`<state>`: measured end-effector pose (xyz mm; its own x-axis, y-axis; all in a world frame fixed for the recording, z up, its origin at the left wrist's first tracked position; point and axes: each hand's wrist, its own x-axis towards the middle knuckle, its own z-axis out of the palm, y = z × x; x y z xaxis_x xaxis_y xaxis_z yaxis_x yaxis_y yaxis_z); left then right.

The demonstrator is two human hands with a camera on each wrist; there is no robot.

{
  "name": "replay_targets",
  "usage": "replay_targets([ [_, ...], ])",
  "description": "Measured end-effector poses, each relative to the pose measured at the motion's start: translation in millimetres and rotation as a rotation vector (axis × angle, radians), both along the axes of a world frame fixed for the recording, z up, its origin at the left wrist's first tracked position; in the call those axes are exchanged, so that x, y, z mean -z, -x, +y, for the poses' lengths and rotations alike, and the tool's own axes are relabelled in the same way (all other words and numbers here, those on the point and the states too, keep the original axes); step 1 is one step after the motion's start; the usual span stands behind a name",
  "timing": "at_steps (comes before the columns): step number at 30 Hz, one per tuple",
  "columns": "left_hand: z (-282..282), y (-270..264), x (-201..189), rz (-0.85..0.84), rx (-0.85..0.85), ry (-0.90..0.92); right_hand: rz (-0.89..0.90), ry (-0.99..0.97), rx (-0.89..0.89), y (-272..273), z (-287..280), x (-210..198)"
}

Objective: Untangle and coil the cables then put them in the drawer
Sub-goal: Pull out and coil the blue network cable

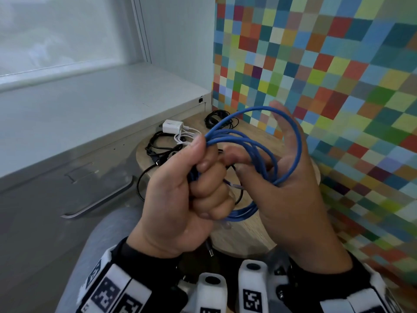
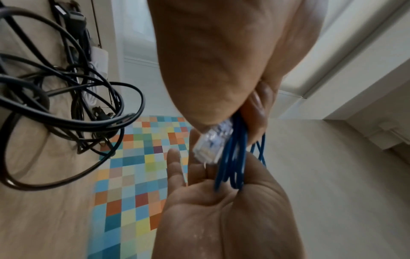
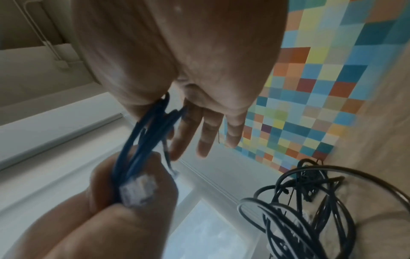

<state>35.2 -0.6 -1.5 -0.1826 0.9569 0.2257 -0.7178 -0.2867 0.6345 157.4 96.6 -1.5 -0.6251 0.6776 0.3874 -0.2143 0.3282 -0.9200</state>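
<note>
A blue network cable (image 1: 259, 141) is wound into several loops and held above the round wooden table (image 1: 243, 236). My left hand (image 1: 203, 175) grips the bundled strands in a fist, thumb on top. In the left wrist view, the clear plug (image 2: 210, 143) pokes out below that fist beside the blue strands (image 2: 233, 157). My right hand (image 1: 286, 159) is flat with straight fingers, and the loops pass around it between thumb and fingers. The right wrist view shows those straight fingers (image 3: 206, 133) and the plug (image 3: 137, 192) in the left fist. A grey drawer front (image 1: 56, 188) with a metal handle (image 1: 99, 199) is at the left.
A tangle of black cables (image 1: 158, 150) lies on the table behind my hands, with a white charger (image 1: 172, 126) and its white cord. A second black coil (image 1: 216, 118) sits by the chequered wall (image 1: 338, 75). A white sill (image 1: 90, 105) runs above the drawer.
</note>
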Motion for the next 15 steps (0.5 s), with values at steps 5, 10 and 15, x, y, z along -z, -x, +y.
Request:
replay_targets([
  [5,-2.4,7.2,-1.0,-0.045,-0.023,-0.007,-0.036,0.006,-0.084,-1.6,6.6,-1.3],
  [10,-0.6,6.5,-0.2,-0.057,-0.030,0.004,0.120,0.109,-0.275,-0.2,7.3,1.3],
  [15,0.4,4.4,0.5,-0.068,-0.007,0.009,0.118,0.074,-0.275,0.1,8.8,-0.4],
])
